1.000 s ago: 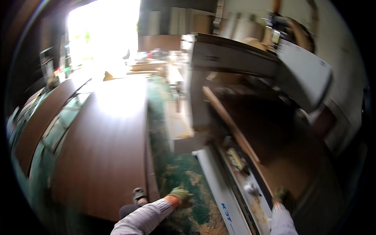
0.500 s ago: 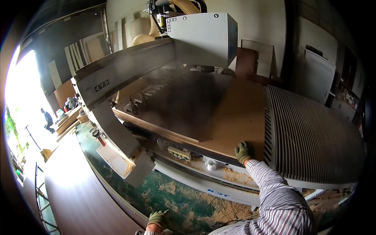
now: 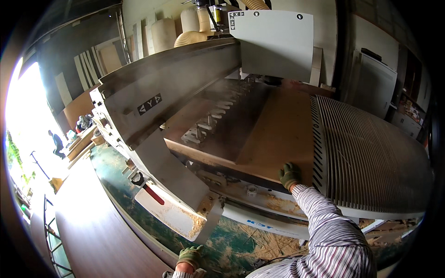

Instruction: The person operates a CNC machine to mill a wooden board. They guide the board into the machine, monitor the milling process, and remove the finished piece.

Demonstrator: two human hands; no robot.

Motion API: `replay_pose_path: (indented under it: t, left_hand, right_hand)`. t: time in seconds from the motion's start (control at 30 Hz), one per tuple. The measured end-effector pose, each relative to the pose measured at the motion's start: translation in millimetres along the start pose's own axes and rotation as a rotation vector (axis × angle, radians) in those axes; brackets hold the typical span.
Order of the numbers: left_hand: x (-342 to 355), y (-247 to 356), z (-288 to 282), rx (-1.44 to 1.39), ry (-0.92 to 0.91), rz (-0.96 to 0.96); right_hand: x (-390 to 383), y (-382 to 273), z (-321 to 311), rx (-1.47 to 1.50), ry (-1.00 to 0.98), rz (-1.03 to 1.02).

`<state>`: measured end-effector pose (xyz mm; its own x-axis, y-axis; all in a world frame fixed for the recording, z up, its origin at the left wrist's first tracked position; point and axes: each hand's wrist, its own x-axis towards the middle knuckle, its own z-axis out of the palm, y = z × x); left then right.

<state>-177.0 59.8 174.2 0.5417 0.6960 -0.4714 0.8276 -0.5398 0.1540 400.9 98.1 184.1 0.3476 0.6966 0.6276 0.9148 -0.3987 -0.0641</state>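
Observation:
My right hand (image 3: 290, 174), in a green work glove, rests on the near edge of a brown board (image 3: 285, 134) beside the slatted surface. Its fingers look spread on the board rather than wrapped round anything. A darker brown panel (image 3: 227, 143) lies on the left part of that board under haze. At the lower edge, my left hand (image 3: 191, 256), gloved too, hangs next to a wood-coloured sheet (image 3: 97, 217); its fingers reach out to the right, apart, with nothing visible in them. A grey machine gantry (image 3: 176, 88) spans the work table, carrying a white box-shaped head (image 3: 273, 44).
The slatted surface (image 3: 371, 157) extends to the right. A red-handled part (image 3: 154, 194) sits on the gantry's foot. Wood shavings litter the green floor (image 3: 232, 248) and the machine's lower ledge. Far left, a person (image 3: 57, 143) is near a bright doorway.
The gantry with its white head has travelled right along the table, uncovering a row of pale clamp-like pieces. My two hands have hardly moved.

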Motion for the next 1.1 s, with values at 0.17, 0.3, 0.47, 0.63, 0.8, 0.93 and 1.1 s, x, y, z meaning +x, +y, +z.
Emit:
replay_pose_path:
  t: [0.17, 0.3, 0.47, 0.63, 0.8, 0.93, 1.1]
  left_hand:
    - [-10, 0, -6, -0.022, 0.049, 0.016]
    - [-11, 3, -7, -0.024, 0.027, 0.011]
    - [-13, 10, -9, -0.022, 0.031, 0.004]
    - [-15, 15, -7, -0.025, 0.023, -0.014]
    - [-22, 23, -22, -0.023, -0.019, -0.022]
    - [-23, 23, -20, -0.032, -0.012, -0.027]
    - [-24, 22, -18, -0.035, 0.002, -0.030]
  right_hand:
    - [5, -6, -6, -0.001, -0.042, 0.000]
    - [5, -8, -13, 0.006, -0.011, -0.024]
    - [2, -9, -12, -0.031, -0.025, -0.016]
    - [4, -9, -14, -0.022, -0.048, -0.026]
    - [4, -6, -9, -0.032, -0.015, -0.030]
    - [4, -5, -9, -0.035, -0.023, -0.032]
    - [4, -11, -15, 0.035, 0.018, -0.053]
